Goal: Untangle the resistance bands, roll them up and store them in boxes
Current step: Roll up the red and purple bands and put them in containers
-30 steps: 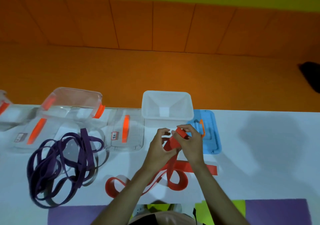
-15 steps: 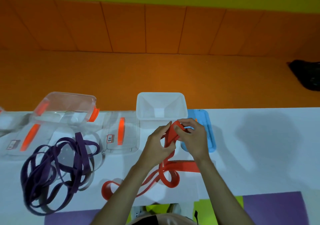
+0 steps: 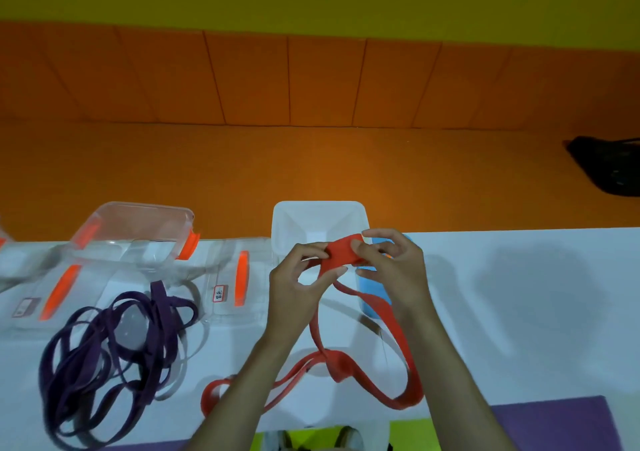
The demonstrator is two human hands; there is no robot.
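A red resistance band (image 3: 346,364) trails in loops over the white table. Its rolled end (image 3: 341,250) is held up just in front of the white open box (image 3: 318,215). My left hand (image 3: 298,280) pinches the roll from the left, and my right hand (image 3: 394,270) pinches it from the right. A tangle of purple bands (image 3: 104,353) lies at the left of the table, touched by neither hand.
A clear box with orange clips (image 3: 138,235) stands at the back left, with clear lids (image 3: 239,280) beside it. A blue lid (image 3: 372,294) lies under my right hand. The table's near edge (image 3: 519,405) meets purple and green floor mats. A black object (image 3: 609,166) lies on the orange floor.
Both hands have kept turning the red band's end into a tighter roll. The loose part of the band has shifted and spread wider on the table.
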